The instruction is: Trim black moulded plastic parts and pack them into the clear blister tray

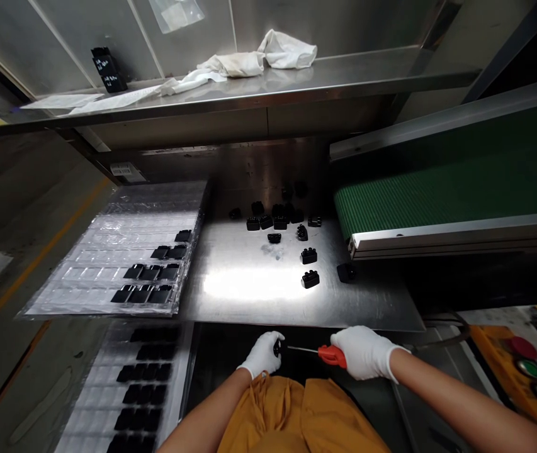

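Note:
Both hands wear white gloves and work low in front of my body, below the table's near edge. My left hand (264, 354) is closed around a small black plastic part (279, 347). In my right hand (363, 353) is a red-handled tool (332, 355) with a thin metal shaft, closed in the fingers. The shaft points left, and its tip reaches the black part; whether it goes inside cannot be made out. Beyond the hands, several similar black parts (310, 279) lie loose on the metal table (235, 308).
A clear plastic tray (79, 277) holding some black parts is on the left, with another tray (93, 390) below it. The green conveyor belt (461, 170) ends at the right. A shelf (344, 72) with white cloths (289, 50) spans the back. An orange button box (504, 358) stands at lower right.

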### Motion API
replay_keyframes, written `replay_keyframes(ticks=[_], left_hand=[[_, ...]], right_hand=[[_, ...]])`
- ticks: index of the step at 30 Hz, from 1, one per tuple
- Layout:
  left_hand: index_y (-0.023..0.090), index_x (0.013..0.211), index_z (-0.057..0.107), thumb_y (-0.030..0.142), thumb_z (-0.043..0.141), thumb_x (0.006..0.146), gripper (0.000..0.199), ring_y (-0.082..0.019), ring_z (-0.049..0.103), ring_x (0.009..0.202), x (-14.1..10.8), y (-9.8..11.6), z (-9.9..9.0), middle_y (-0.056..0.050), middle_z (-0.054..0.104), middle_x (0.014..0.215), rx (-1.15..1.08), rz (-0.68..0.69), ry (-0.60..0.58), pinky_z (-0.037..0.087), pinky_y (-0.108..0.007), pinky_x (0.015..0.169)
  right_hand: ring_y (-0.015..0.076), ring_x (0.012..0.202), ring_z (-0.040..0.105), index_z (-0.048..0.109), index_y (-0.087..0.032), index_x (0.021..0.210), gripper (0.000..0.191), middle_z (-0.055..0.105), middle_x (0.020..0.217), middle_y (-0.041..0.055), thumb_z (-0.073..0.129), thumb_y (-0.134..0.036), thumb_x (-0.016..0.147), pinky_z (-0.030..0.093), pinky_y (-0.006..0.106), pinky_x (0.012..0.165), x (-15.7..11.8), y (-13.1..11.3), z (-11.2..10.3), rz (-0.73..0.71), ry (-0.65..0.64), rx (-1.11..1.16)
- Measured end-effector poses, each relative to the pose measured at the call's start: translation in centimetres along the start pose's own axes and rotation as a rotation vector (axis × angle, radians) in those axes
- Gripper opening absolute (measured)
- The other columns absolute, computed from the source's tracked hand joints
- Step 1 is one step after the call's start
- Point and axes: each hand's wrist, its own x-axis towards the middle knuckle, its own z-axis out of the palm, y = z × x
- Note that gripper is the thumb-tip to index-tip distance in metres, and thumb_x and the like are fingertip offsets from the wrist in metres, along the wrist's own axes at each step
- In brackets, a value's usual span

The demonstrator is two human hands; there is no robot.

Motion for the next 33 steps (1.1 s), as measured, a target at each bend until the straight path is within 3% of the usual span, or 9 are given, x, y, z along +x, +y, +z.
replay_keyframes(ticks=[6, 10, 13, 20, 27, 30, 33], left_hand=[[0.022, 0.099, 0.07, 0.001, 0.07, 0.057, 0.047, -0.026, 0.056, 0.101, 0.0, 0.7, -0.3, -0.006, 0.063, 0.095, 0.052, 0.101, 0.001, 0.038, -0.039, 0.105], [0.021, 0.089, 0.069, 0.006, 0.073, 0.06, 0.032, -0.026, 0.059, 0.089, 0.1, 0.3, -0.4, -0.005, 0.059, 0.083, 0.033, 0.063, 0.088, 0.044, -0.039, 0.098], [0.02, 0.083, 0.068, 0.004, 0.075, 0.057, 0.031, -0.025, 0.059, 0.083, 0.3, -0.1, -0.4, -0.003, 0.055, 0.079, -0.005, 0.023, 0.143, 0.046, -0.037, 0.092], [0.021, 0.077, 0.068, 0.002, 0.077, 0.056, 0.029, -0.024, 0.06, 0.086, 0.3, 0.3, -0.7, -0.002, 0.056, 0.075, -0.117, 0.002, 0.156, 0.045, -0.032, 0.092], [0.02, 0.075, 0.07, -0.007, 0.07, 0.056, 0.033, -0.02, 0.056, 0.088, 0.2, 0.6, -0.4, -0.002, 0.059, 0.08, -0.292, -0.094, 0.167, 0.044, -0.029, 0.095], [0.017, 0.078, 0.068, -0.009, 0.068, 0.06, 0.032, -0.016, 0.055, 0.075, 0.2, 1.0, 0.0, 0.0, 0.058, 0.074, -0.433, -0.213, 0.152, 0.05, -0.028, 0.08], [0.014, 0.083, 0.063, 0.002, 0.068, 0.073, 0.016, -0.012, 0.052, 0.059, 0.4, 1.3, 0.1, 0.004, 0.054, 0.065, -0.634, -0.376, 0.111, 0.051, -0.027, 0.063]], right_hand=[[0.0373, 0.081, 0.071, 0.068, -0.018, 0.09, 0.031, 0.074, 0.089, 0.0139, 0.064, -0.02, 0.06, 0.044, 0.037, 0.062, 0.0, -0.2, -0.2, -0.021, -0.012, -0.009], [0.0375, 0.079, 0.071, 0.069, -0.019, 0.087, 0.028, 0.074, 0.087, 0.0133, 0.064, -0.02, 0.06, 0.042, 0.036, 0.06, -0.2, -0.4, -0.5, -0.037, -0.026, -0.005], [0.0367, 0.082, 0.071, 0.068, -0.02, 0.092, 0.029, 0.074, 0.09, 0.0132, 0.062, -0.02, 0.063, 0.042, 0.035, 0.062, -0.3, -0.5, -0.7, -0.03, -0.006, 0.002], [0.036, 0.079, 0.071, 0.068, -0.019, 0.087, 0.025, 0.074, 0.086, 0.0129, 0.063, -0.021, 0.063, 0.041, 0.035, 0.06, -0.2, -0.7, -0.8, -0.031, -0.001, 0.007], [0.0374, 0.082, 0.071, 0.067, -0.018, 0.093, 0.03, 0.074, 0.092, 0.0146, 0.062, -0.02, 0.063, 0.043, 0.037, 0.063, 0.5, -0.4, -0.4, 0.0, 0.032, 0.009], [0.0367, 0.078, 0.071, 0.068, -0.019, 0.087, 0.028, 0.074, 0.086, 0.0131, 0.065, -0.02, 0.059, 0.042, 0.035, 0.059, 0.4, -0.4, -0.3, -0.026, -0.011, 0.02], [0.0342, 0.079, 0.071, 0.068, -0.022, 0.089, 0.026, 0.074, 0.088, 0.0105, 0.063, -0.022, 0.063, 0.042, 0.034, 0.06, 0.2, -0.5, -0.3, -0.051, 0.0, 0.032]])
